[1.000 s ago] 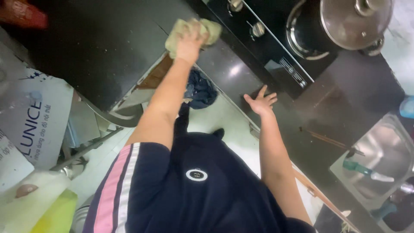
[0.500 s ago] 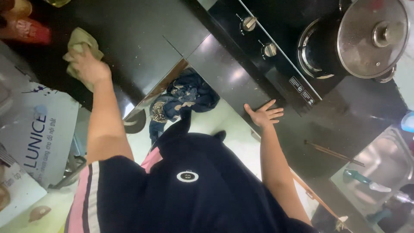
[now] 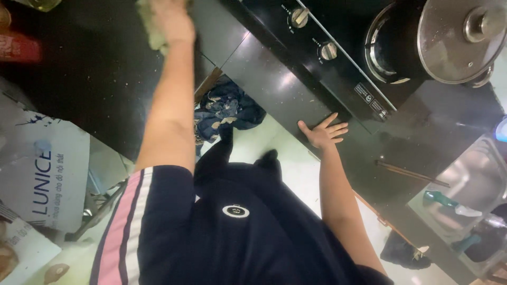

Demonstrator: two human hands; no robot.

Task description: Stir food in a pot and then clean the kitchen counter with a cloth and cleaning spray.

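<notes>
Light: dim indoor, coming from overhead.
Glare: soft patches on the glossy black stone bench (image 3: 274, 79) and the round steel pot lid (image 3: 459, 39).
Shadows: bench's far left corner nearly black.
Blur: raised left hand (image 3: 171, 21) smeared.
Edges: wide-angle bending, softer detail.

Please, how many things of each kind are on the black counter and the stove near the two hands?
Cloth under the left hand: 1
Stove knobs: 2
Pot with lid: 1
Chopsticks, beyond the right hand: 1 pair
Total: 5
</notes>
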